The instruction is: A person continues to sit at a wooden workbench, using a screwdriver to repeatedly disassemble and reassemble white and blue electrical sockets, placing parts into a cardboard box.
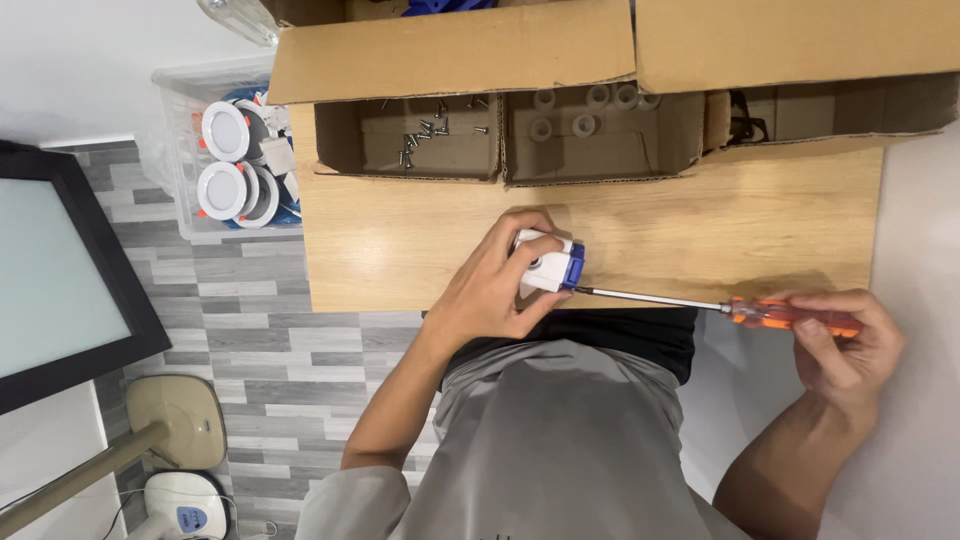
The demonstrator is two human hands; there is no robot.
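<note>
Head camera, looking down: we saw the screwdriver (720,306) lying nearly level across the near edge of the wooden table (700,225), its long axis running left to right, orange handle at the right and tip at the left, meeting the white and blue part (548,267). Our left hand (495,285) was curled around that part; our right hand (845,340) was closed around the handle. A cardboard box (600,110) of screws (425,135) stood behind.
</note>
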